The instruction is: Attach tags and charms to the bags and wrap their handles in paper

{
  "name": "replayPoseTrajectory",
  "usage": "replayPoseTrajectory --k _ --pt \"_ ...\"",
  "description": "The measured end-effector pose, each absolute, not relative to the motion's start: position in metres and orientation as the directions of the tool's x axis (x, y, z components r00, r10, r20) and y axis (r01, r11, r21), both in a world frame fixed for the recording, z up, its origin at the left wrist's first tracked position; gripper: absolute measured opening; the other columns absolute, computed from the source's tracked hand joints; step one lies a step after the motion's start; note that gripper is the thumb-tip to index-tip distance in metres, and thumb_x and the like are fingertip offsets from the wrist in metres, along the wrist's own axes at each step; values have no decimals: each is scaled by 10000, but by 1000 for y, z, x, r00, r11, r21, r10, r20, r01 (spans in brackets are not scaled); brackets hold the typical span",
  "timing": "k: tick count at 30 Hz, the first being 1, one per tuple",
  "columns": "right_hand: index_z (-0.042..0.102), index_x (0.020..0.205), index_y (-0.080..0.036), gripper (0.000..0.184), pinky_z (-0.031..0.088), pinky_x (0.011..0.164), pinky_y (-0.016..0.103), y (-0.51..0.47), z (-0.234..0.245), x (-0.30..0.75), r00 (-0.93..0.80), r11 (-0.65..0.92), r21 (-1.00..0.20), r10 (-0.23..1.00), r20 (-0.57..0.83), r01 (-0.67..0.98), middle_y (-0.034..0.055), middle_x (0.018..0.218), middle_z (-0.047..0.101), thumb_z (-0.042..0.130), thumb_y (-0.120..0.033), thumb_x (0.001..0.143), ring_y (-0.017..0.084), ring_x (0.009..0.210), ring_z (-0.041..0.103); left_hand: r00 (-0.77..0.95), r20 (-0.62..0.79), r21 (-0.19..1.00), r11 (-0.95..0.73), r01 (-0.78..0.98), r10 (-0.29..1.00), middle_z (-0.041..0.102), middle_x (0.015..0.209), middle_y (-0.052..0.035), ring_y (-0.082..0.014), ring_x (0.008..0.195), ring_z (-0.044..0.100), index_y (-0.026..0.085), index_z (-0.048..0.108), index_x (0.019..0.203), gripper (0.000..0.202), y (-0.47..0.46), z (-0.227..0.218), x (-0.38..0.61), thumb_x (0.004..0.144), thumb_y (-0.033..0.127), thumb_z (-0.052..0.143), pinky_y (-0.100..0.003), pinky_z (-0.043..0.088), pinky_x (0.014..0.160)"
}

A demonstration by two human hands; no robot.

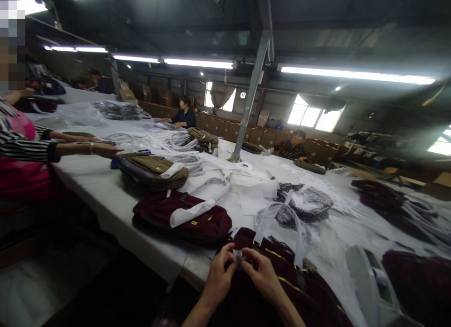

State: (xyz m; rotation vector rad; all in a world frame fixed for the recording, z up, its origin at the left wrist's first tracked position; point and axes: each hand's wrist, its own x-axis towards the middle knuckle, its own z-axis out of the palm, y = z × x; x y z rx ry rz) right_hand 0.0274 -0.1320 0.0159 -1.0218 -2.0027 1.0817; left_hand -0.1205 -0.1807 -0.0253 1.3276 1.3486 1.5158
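Pinching a small, translucent whitish strip (238, 260), the left hand (219, 275) and right hand (262, 273) meet fingertip to fingertip, each grip closed on one side of it. The strip is held up over the near end of a dark maroon fabric bag with yellow-edged zips (317, 294), which lies in front of the wearer at the edge of a white-covered tabletop (84, 176). Pale wrapped handles (299, 242) arch up from that bag. Just beyond the left hand lies a second maroon bag with a small yellow emblem (155, 216), a white rolled sheet (192, 213) resting across it. Past that sits an olive-brown bag with dark grey sides (141, 169), and a co-worker's hand (105, 150), reaching from a black-and-white striped sleeve (28, 144), is near it. Farther across, a black-and-white speckled bag (317, 200) lies among loose white wrapping. To the right stands a pale grey plastic device (369, 280), near a dark maroon bundle (419, 280). A grey metal post (252, 97) rises from the middle of the tabletop; behind it, a person in a dark blue top (185, 118) leans over the far side, before a row of brown cardboard boxes (253, 132).
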Motion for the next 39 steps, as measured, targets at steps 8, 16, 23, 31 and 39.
replayPoseTrajectory --k 8,16,23,31,39 --pt "668 970 -210 200 457 795 283 -136 25 22 -521 440 -828 825 220 347 36 923 686 579 -222 791 211 869 618 -261 258 949 -194 247 930 630 972 -49 -192 1003 557 205 452 1226 444 -177 -37 -120 783 176 468 -359 380 959" --pt "660 989 -205 212 462 744 260 -139 28 16 -538 450 -831 811 228 326 36 910 693 517 -195 833 185 810 631 -226 280 931 -207 300 933 605 857 -28 -183 903 565 178 382 1286 522 -178 -31 -122 780 197 510 -360 388 933" --pt "663 953 -194 179 456 743 252 -135 28 19 -524 443 -845 817 242 301 32 888 690 527 -210 837 179 807 627 -190 256 915 -174 364 948 647 795 -28 -196 810 571 218 665 788 126 -181 -15 -122 782 278 555 -322 436 772" --pt "664 974 -197 207 467 761 276 -137 26 21 -536 443 -845 811 234 301 42 903 691 523 -257 834 201 823 629 -255 370 888 -260 379 893 626 874 -41 -203 921 547 214 623 676 156 -183 -13 -116 799 215 527 -333 429 835" --pt "672 977 -194 222 466 763 277 -135 28 20 -546 455 -834 804 234 313 45 901 693 507 -256 842 206 823 627 -254 284 921 -190 339 925 620 970 -45 -203 981 539 219 589 975 225 -185 -16 -119 755 180 560 -357 402 910"
